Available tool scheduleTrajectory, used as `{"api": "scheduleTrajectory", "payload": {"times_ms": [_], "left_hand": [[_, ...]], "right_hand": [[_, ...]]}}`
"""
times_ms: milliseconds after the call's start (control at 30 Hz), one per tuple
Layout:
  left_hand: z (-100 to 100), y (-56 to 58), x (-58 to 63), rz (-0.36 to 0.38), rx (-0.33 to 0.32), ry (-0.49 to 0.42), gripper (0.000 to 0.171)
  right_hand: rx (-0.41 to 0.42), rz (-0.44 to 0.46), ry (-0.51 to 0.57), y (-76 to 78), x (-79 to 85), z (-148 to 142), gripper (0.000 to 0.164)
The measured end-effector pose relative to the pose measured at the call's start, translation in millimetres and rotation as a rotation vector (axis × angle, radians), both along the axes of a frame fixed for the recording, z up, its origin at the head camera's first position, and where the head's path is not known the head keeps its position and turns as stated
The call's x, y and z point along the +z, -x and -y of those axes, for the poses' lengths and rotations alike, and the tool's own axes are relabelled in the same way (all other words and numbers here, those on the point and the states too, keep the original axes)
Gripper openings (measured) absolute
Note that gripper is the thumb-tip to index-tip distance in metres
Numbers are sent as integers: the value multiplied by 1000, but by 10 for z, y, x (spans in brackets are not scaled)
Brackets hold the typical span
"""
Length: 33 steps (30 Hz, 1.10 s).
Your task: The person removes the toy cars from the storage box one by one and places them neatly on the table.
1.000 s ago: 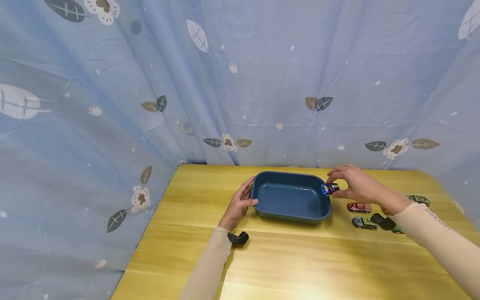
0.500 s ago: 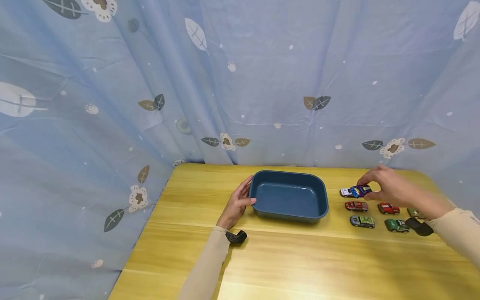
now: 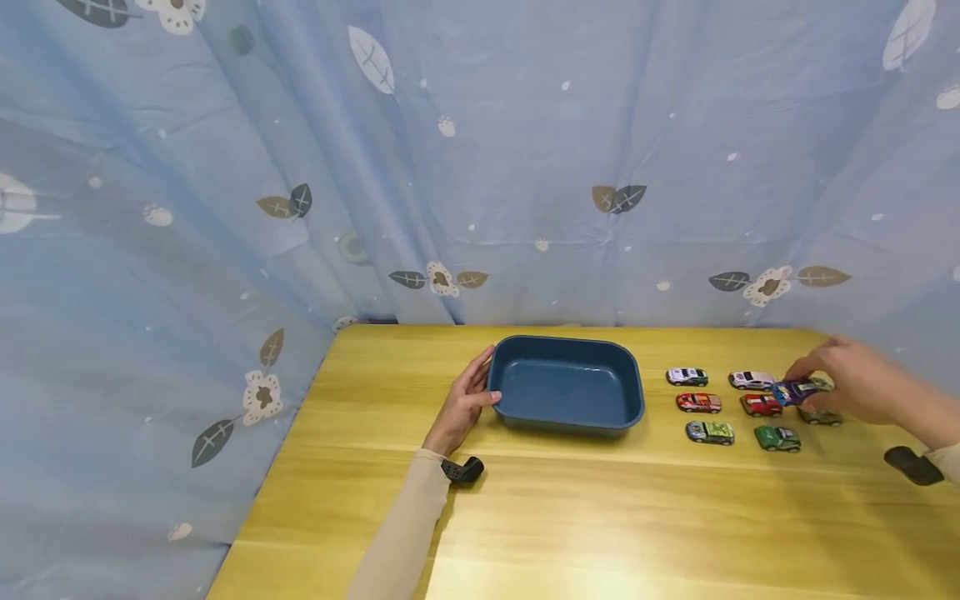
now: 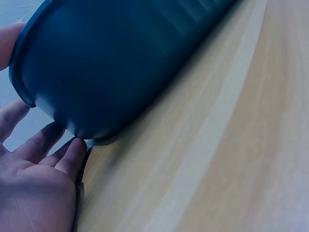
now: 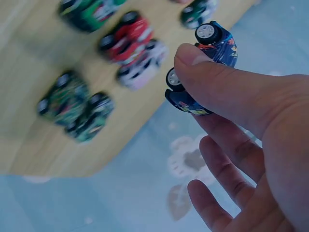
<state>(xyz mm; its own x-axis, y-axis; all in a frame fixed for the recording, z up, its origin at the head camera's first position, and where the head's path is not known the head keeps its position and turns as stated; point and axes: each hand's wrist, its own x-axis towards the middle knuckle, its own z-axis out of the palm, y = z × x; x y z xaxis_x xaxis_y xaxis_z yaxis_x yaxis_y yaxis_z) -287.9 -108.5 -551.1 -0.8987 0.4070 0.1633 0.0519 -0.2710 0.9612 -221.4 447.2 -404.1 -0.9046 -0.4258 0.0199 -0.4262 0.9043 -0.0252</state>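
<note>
A dark blue plastic basin [image 3: 567, 427] stands on the wooden table. At its left end my left hand [image 3: 459, 408] grips the rim, thumb over the edge and fingers against the outer wall [image 4: 111, 67]. Over on the right, my right hand [image 3: 862, 383] pinches a small purple-blue toy car [image 3: 787, 392] between thumb and fingers, above other parked cars. In the right wrist view that toy car [image 5: 227, 50] is turned with its wheels showing, partly hidden by the thumb; the other fingers extend below it.
Between basin and right hand sit a white car [image 3: 687, 377], an orange-red car [image 3: 699, 403] and a yellow-green car [image 3: 710, 432]. Further right are a pale car [image 3: 751, 380], a red car [image 3: 761, 405], a green car [image 3: 777, 438] and camouflage cars [image 5: 65, 101]. A patterned curtain [image 3: 525, 167] hangs behind.
My right hand has carried the purple-blue car rightward from the basin's right rim, passing over the rows of cars. The left hand has stayed on the basin; the head view has shifted slightly.
</note>
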Motion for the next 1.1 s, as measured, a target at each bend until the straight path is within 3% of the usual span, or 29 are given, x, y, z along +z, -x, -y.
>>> {"api": "scheduleTrajectory", "payload": {"times_ms": [333,633,1100], "left_hand": [[44,-3,-7,1,15,9,86],[48,5,-6,-6,23,13,84],[4,-8,-17,6,13,9,85]], "right_hand": [[-119,111,-134,-187,-200,-370,37],[-156,129,-124,-303,-406,-553,41],[-135,131,-58,-379,-692,-629,42]]}}
